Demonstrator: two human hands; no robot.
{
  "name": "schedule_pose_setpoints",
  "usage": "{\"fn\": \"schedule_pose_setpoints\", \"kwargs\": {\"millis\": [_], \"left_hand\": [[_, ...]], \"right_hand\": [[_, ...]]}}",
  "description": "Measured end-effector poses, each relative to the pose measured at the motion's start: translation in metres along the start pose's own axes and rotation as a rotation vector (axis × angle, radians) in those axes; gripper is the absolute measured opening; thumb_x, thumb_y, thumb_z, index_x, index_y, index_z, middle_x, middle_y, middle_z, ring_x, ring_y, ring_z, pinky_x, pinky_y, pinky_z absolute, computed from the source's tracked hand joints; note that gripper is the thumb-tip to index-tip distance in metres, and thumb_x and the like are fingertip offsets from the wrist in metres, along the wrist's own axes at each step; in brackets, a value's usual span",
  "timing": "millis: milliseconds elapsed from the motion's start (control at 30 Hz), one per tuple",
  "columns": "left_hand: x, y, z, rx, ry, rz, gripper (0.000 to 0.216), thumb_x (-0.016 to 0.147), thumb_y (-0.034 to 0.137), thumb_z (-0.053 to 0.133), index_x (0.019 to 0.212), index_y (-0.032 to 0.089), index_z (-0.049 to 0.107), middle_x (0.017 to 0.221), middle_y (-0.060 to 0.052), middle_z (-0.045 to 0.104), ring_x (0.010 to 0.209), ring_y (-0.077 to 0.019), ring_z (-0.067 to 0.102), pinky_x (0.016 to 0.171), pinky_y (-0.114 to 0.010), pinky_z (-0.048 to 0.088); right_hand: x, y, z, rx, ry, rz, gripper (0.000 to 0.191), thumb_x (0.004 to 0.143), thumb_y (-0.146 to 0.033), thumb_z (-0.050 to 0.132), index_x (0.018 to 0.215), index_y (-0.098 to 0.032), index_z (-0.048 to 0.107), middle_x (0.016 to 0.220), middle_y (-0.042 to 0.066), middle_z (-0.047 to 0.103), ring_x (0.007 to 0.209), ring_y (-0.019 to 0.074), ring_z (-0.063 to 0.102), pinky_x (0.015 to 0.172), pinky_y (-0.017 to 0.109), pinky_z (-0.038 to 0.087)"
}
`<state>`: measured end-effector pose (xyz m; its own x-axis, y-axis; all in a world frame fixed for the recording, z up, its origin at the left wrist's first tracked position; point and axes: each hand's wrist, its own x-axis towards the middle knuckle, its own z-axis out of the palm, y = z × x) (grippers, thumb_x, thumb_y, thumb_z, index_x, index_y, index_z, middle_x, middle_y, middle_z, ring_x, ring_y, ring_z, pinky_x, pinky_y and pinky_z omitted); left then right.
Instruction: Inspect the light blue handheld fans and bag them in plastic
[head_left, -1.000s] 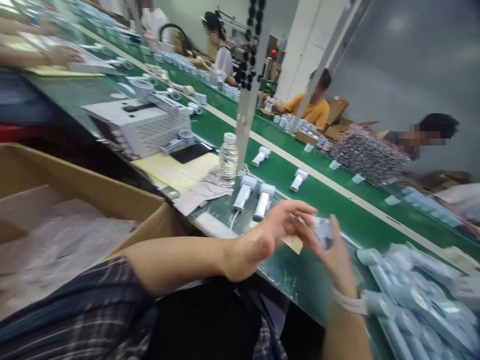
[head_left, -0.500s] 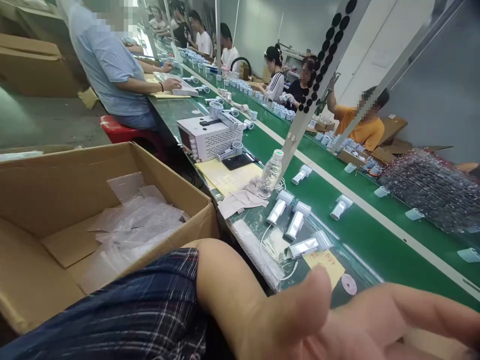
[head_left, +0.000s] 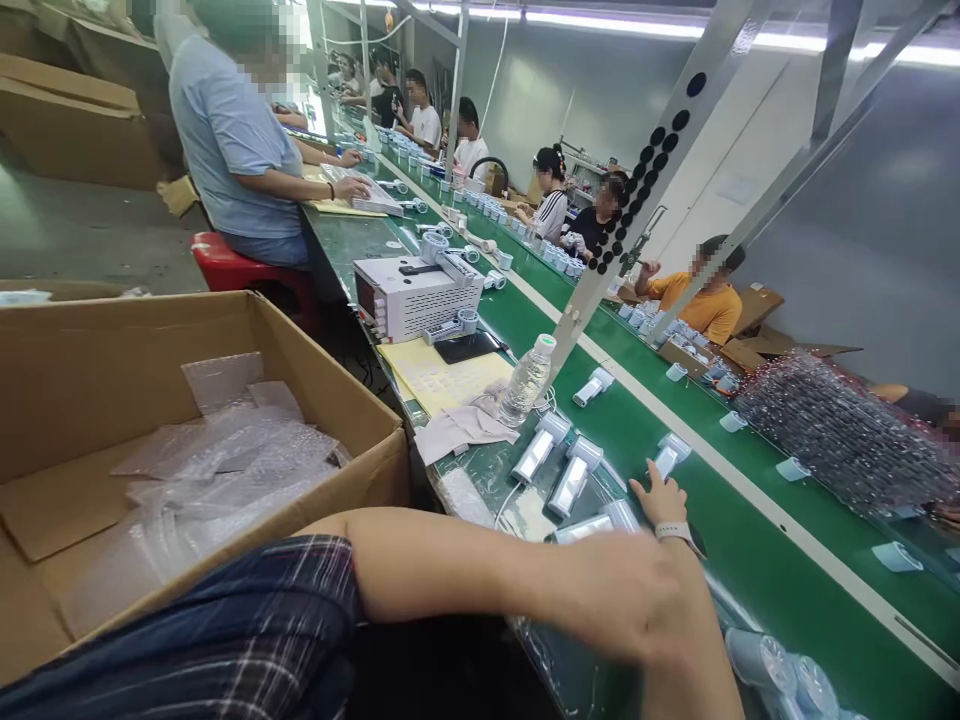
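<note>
The green conveyor belt (head_left: 787,580) runs diagonally past you, with the workbench (head_left: 577,670) along its near edge and the cardboard carton (head_left: 337,390), holding clear bubble wrap (head_left: 247,480), at your left. The white boxed instrument (head_left: 424,300) stands farther up the bench. Your left hand (head_left: 637,600), blurred, crosses in front of your right forearm; its grip cannot be told, and nothing shows in it. Your right hand (head_left: 664,500) reaches over the belt with thumb and fingers spread, a fingertip at the lower end of the nearer belt unit (head_left: 670,455); whether it touches cannot be told, but the unit is not enclosed. That unit lies on the belt, with the farther belt unit (head_left: 592,387) well apart from it. Three more lie on the bench: the first bench unit (head_left: 540,450) nearest the water bottle (head_left: 527,385), the second bench unit (head_left: 576,475) beside it, and the third bench unit (head_left: 592,527) partly hidden by your left arm. Smaller in view, pale-blue parts (head_left: 761,660) cluster at lower right, cut off by the frame. Judged from this layout, work is partway: two units are on the belt, three on the bench; which are finished cannot be told.
</note>
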<state>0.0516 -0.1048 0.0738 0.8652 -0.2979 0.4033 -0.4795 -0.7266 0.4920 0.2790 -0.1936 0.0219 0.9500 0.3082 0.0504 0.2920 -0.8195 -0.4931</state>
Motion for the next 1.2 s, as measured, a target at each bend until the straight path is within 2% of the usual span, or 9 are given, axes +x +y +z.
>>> {"fn": "schedule_pose_setpoints", "kwargs": {"millis": [100,200,367,533,633,767,833,1000,1200], "left_hand": [[0.001,-0.045,0.014,0.300,-0.069,-0.374,0.071,0.083,0.065,0.069,0.120,0.004,0.071,0.151,-0.031,0.050,0.148,-0.0471,0.037,0.119,-0.061,0.032],[-0.002,-0.071,0.031,0.288,-0.122,-0.423,0.067,0.086,0.058,0.067,0.125,0.003,0.067,0.163,-0.029,0.033,0.158,-0.0449,0.017,0.125,-0.061,0.018],[-0.003,-0.070,0.029,-0.178,-0.013,-0.459,0.053,0.077,0.028,0.074,0.122,0.005,0.060,0.133,-0.029,0.063,0.133,-0.0429,0.055,0.113,-0.058,0.039],[-0.007,-0.070,0.007,-0.804,0.185,-0.544,0.060,0.090,0.054,0.065,0.133,0.017,0.048,0.118,-0.017,0.069,0.104,-0.0294,0.069,0.091,-0.045,0.056],[-0.012,-0.074,-0.003,-1.400,0.264,-0.548,0.068,0.086,0.078,0.056,0.114,0.016,0.059,0.106,-0.016,0.072,0.097,-0.0275,0.072,0.092,-0.045,0.057],[-0.033,-0.079,-0.014,-1.729,0.355,-0.595,0.071,0.074,0.081,0.067,0.095,0.014,0.066,0.093,-0.013,0.075,0.091,-0.0270,0.073,0.093,-0.044,0.058],[-0.048,-0.081,-0.020,-1.782,0.462,-0.584,0.066,0.072,0.076,0.073,0.093,0.014,0.068,0.092,-0.011,0.077,0.093,-0.0266,0.074,0.094,-0.042,0.058],[-0.074,-0.084,-0.038,-1.796,0.524,-0.436,0.067,0.067,0.078,0.076,0.086,0.015,0.070,0.099,-0.012,0.078,0.103,-0.0314,0.073,0.094,-0.043,0.058],[-0.083,-0.076,-0.058,-1.711,0.548,-0.314,0.075,0.058,0.086,0.075,0.085,0.016,0.070,0.104,-0.014,0.077,0.115,-0.0358,0.070,0.096,-0.043,0.057]], "right_hand": [[0.006,0.003,0.000,0.124,0.019,0.030,0.042,0.097,-0.055,0.060,0.121,-0.020,0.065,0.117,0.010,0.065,0.109,0.0256,0.063,0.098,0.049,0.051],[0.000,0.008,-0.013,0.277,0.051,0.036,0.035,0.099,-0.048,0.061,0.116,-0.018,0.064,0.111,0.007,0.067,0.095,0.0188,0.065,0.086,0.039,0.056],[-0.043,0.023,-0.045,0.516,0.130,0.044,0.044,0.091,-0.054,0.053,0.121,-0.021,0.058,0.091,0.003,0.062,0.081,0.0202,0.065,0.068,0.034,0.059],[-0.130,0.009,-0.056,0.567,0.103,-0.121,0.040,0.088,-0.049,0.058,0.119,-0.024,0.062,0.104,0.006,0.066,0.089,0.0210,0.065,0.083,0.040,0.058],[-0.180,-0.018,-0.044,0.435,0.081,-0.313,0.034,0.094,-0.042,0.053,0.119,-0.024,0.067,0.118,0.011,0.067,0.104,0.0260,0.065,0.094,0.047,0.054],[-0.216,-0.037,-0.018,0.382,-0.075,-0.479,0.037,0.099,-0.042,0.049,0.127,-0.026,0.066,0.146,0.013,0.056,0.137,0.0305,0.052,0.108,0.051,0.046],[-0.218,-0.036,-0.002,0.404,-0.127,-0.382,0.038,0.101,-0.042,0.045,0.130,-0.023,0.060,0.127,0.015,0.068,0.118,0.0279,0.065,0.094,0.045,0.053],[-0.213,-0.039,0.037,0.119,-0.061,-0.204,0.021,0.086,-0.035,0.060,0.075,-0.024,0.047,0.080,0.012,0.063,0.087,0.0310,0.065,0.077,0.041,0.049],[-0.238,-0.066,0.045,0.509,-0.349,-0.321,0.020,0.094,-0.042,0.055,0.092,-0.022,0.057,0.069,0.002,0.066,0.065,0.0206,0.064,0.065,0.033,0.051]]}}
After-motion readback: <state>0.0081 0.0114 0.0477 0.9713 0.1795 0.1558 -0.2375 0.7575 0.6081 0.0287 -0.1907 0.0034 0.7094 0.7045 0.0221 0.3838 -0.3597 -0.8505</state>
